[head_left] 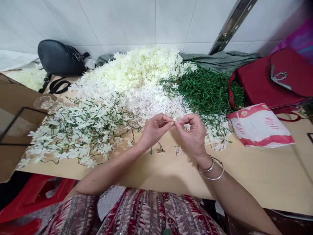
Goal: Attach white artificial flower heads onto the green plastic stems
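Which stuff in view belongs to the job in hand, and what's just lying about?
Likely in the job:
small pale piece pinched between left hand and right hand
pale blossom heap
thin white strands
green stems
white flowers on green stems

Likely lying about:
black bag
red bag
pink-and-white packet
grey-green cloth

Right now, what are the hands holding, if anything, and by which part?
A small white flower piece, pinched by the left hand and right hand where they meet; the exact part gripped is too small to tell.
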Motion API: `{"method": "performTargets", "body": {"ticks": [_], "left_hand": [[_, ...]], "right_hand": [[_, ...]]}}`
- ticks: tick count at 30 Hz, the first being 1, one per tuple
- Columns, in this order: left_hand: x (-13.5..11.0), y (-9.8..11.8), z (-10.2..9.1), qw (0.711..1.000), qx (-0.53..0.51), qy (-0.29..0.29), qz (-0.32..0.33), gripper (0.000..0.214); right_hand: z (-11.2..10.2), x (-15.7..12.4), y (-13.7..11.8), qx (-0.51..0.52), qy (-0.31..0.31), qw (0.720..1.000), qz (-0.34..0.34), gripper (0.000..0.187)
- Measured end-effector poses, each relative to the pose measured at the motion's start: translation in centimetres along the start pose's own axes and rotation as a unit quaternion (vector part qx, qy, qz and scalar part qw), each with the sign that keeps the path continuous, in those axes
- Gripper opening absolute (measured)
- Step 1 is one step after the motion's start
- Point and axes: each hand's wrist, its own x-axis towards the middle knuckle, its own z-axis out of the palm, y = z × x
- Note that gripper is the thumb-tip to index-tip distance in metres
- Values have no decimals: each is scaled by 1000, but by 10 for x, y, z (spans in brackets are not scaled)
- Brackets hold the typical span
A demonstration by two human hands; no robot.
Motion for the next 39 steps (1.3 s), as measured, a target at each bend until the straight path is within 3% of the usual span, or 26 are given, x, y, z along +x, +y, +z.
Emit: {"method": "performTargets", "body": {"ticks": [8,13,16,18,20,23,26,32,39], "left_hand": [[-6,0,0,993,96,4,65,32],[-13,-1,-3,993,94,-3,64,30],[-30,4,-10,984,154,46,76,27],[-49,5,-16,952,261,125,104,19],[-69,2,-21,893,376,195,152,13],[-89,-8,-27,813,495,218,218,17],[-94,-12,-29,781,548,192,228,18],[-89,-9,-26,781,546,174,249,21],[-94,-13,-22,774,553,45,304,24]], "right_hand": [[-1,4,4,82,-51,994,51,37],[-1,4,8,39,-77,995,45,18],[1,3,15,31,-48,998,41,14],[3,3,20,33,-36,998,25,12],[6,3,23,40,-37,998,3,12],[11,3,27,29,-87,995,-25,10],[12,2,29,20,-103,994,-27,9],[8,3,32,-2,-132,991,-35,14],[9,6,34,-26,-125,987,-99,13]]}}
